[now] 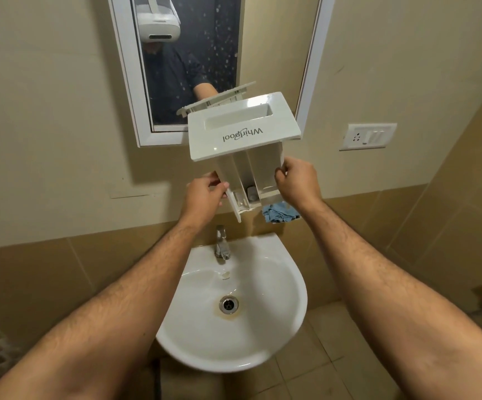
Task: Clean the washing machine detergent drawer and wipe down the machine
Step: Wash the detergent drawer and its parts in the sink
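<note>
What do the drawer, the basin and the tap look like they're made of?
Detergent drawer: looks like moulded white plastic with a glossy front panel, judging by the sheen and thin divider walls. Basin: probably glazed ceramic, smooth white with soft reflections. Tap: metal, likely chrome-plated, from its mirror-like shine. Left hand and right hand hold the drawer.

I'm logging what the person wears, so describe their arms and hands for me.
Both forearms are bare and hairy. The left hand and right hand show no gloves, rings or watch. The mirror reflects a dark short sleeve.
</note>
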The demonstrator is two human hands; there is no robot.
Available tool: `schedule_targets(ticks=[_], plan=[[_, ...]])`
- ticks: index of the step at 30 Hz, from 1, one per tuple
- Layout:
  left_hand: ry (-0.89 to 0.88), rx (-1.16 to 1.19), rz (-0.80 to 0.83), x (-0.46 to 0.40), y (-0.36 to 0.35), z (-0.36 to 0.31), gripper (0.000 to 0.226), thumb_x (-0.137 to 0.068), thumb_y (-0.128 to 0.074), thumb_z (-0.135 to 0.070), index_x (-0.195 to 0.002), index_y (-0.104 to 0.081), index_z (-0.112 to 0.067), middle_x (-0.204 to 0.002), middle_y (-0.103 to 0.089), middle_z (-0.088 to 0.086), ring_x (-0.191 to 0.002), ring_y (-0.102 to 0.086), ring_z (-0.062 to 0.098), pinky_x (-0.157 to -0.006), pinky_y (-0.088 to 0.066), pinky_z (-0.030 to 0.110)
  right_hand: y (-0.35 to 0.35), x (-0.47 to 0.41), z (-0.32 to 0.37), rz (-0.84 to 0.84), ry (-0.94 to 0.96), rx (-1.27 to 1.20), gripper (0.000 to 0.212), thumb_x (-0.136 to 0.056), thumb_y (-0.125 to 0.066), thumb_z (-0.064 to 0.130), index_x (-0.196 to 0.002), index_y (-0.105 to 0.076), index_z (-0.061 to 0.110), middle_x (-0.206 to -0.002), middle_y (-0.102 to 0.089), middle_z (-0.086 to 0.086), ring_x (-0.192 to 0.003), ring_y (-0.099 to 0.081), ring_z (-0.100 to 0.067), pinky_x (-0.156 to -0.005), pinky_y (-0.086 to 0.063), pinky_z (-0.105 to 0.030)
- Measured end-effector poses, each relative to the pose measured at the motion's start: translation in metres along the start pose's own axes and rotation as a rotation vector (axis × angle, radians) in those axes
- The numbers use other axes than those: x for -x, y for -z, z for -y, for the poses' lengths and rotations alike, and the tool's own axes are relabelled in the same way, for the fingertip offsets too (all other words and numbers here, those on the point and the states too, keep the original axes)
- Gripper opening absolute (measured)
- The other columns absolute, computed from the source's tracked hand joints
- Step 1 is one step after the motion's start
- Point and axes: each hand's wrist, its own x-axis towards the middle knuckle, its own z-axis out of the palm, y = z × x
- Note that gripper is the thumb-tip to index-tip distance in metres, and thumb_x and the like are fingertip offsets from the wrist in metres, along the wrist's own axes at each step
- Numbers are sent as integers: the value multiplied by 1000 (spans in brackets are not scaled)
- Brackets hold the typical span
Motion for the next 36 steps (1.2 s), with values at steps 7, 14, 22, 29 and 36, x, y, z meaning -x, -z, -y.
schedule_targets(ticks=[7,14,22,29,36], plan=[[-69,-117,-83,-9,-3,-12,30,-91,-59,-36,-114,-67,-19,-104,-71,-7,-91,-69,12,-82,-58,46,17,-13,7,-36,31,22,20,-94,-53,15,-76,-56,20,-70,-56,10,-67,-53,-6,-55,-36,-18],[-80,-139,-92,2,-4,-13,22,-91,-58,-34,-110,-68,-27,-98,-70,-13,-85,-69,11,-78,-59,41,16,-3,6,-46,36,-5,17,-93,-52,13,-80,-60,20,-73,-58,9,-66,-52,-1,-54,-34,-12],[23,-66,-33,21,-3,17,13,-91,-62,-32,-100,-69,-25,-91,-71,-8,-83,-71,12,-76,-60,44,-3,22,-2,25,19,58,21,-96,-52,14,-76,-53,22,-70,-53,9,-65,-49,-7,-56,-39,-20],[42,-77,-31,28,4,23,12,-93,-61,-25,-103,-68,-22,-85,-69,-11,-79,-71,12,-71,-61,43,-10,32,4,15,30,82,19,-94,-52,13,-76,-54,18,-73,-56,3,-69,-54,-16,-60,-41,-27],[77,-64,-68,32,15,32,17,-94,-61,-23,-104,-69,-12,-77,-67,-10,-71,-69,7,-65,-60,31,-25,35,6,-1,37,100,15,-92,-52,13,-84,-63,6,-81,-66,-9,-73,-56,-25,-64,-44,-32]])
